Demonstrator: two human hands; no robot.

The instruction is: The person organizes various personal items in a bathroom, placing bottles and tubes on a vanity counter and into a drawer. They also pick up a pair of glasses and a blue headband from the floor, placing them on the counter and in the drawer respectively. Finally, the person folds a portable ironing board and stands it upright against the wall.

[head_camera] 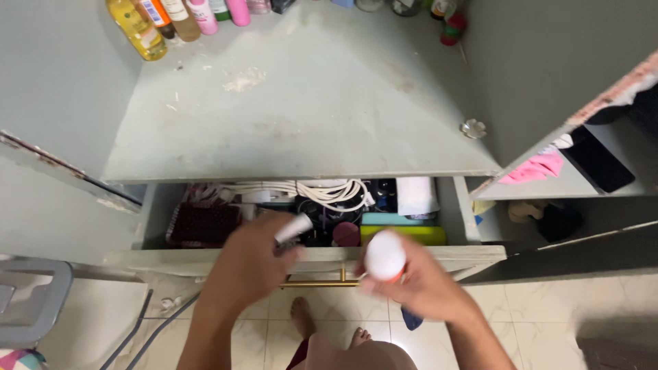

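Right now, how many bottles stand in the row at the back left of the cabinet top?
6 at least, cut off by the frame's top edge: yellow bottle, orange-labelled bottle, beige bottle, pink bottle, green bottle, second pink bottle. More may be hidden above.

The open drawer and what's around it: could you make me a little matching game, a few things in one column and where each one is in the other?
Things:
1. white cable
2. yellow bottle
3. white round object
4. pink cloth

Places:
A. on the shelf of the open cupboard at the right
B. held in the right hand
C. coiled inside the open drawer
D. standing at the back left of the grey top

Pairs: 1-C, 2-D, 3-B, 4-A
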